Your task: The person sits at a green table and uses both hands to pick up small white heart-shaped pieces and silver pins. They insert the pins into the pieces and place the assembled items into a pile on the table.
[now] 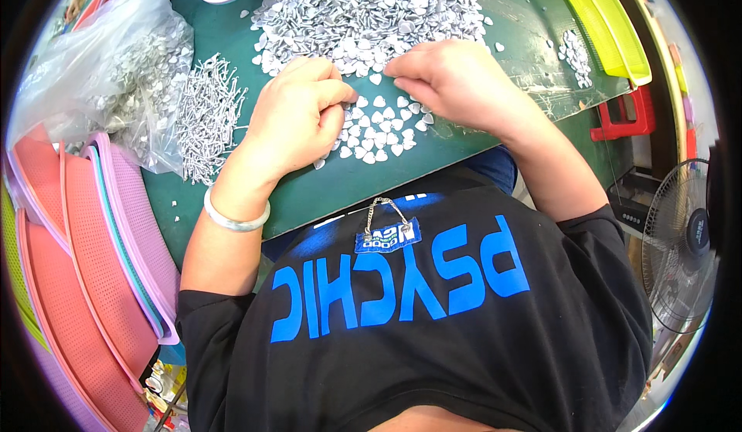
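Heart-shaped piece (376,79), silver-grey, lay in the gap between both hands: just left of the fingertips of the right hand (452,76), a bit farther from the left hand (305,107). Key relation was that gap: right was nearer, left sat slightly closer to the body. No real long axis, about as wide as tall; its point seemed to face the person.

Right hand: index and thumb bent toward each other, tips slightly parted, nothing visible between them. Other fingers folded under, so couldn't tell if it held anything. Left hand: fingers curled, thumb and index close together; couldn't tell if a piece was pinched there.

Heap of hearts (371,15) sat beyond the hands: dense, overlapping, pale shiny faces mixed with darker grey. Loose hearts (379,134) lay on the near side, mostly flat, gaps between. Small cluster (574,57) was well off right, beside a lime-green perforated basket (607,30).

Tabletop (301,196): dark green, smooth, glossy and scuffed at right. Left of the left hand: slim metal pieces (209,119), silvery, tangled; exact shape too small to tell. Next to those, clear plastic bag (85,84), crinkled, pale flat bits inside. Stacked baskets (100,254), lower left: salmon and lilac perforated plastic, curved walls. Bangle (236,222) on left wrist: smooth, pale.
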Motion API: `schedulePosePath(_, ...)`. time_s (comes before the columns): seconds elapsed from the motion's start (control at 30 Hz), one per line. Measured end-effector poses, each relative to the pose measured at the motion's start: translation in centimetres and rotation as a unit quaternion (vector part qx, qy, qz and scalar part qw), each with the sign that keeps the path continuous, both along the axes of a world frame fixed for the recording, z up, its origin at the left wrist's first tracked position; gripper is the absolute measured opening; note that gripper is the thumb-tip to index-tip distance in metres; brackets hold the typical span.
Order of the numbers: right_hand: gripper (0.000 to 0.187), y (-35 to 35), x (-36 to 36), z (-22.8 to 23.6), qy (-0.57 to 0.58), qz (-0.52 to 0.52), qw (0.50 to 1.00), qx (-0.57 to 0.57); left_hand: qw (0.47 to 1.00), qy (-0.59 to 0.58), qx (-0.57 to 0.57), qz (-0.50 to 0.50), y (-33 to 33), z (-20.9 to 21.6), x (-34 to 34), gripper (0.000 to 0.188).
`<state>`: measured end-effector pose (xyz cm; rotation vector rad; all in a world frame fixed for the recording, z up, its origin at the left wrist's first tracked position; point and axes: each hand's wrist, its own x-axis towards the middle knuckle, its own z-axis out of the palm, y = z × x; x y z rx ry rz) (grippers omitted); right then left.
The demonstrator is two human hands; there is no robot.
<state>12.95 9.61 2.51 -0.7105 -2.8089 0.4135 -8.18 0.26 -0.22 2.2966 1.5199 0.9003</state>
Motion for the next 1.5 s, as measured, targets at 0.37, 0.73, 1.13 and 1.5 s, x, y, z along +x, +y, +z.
schedulePosePath(0.37, 0.019, -0.5, -1.8, -0.3, -0.019, -0.018, 1.000, 0.001, 0.998, -0.001, 0.031, 0.058, 0.2, 0.0, -0.4, 0.018)
schedulePosePath(0.73, 0.018, -0.3, -1.3, 0.0, -0.022, -0.008, 0.999, -0.047, 0.998, 0.006, 0.034, 0.059, 0.2, -0.1, -0.1, 0.018)
schedulePosePath(1.13, 0.017, 0.0, -1.0, -0.2, 0.003, -0.020, 0.996, -0.083, 0.999, 0.000, 0.036, 0.035, 0.1, 0.0, 0.1, 0.021)
schedulePosePath(1.5, 0.014, -0.6, -1.9, -0.3, -0.023, 0.007, 0.998, -0.051, 0.998, 0.012, 0.034, 0.055, 0.3, -0.6, 0.6, 0.011)
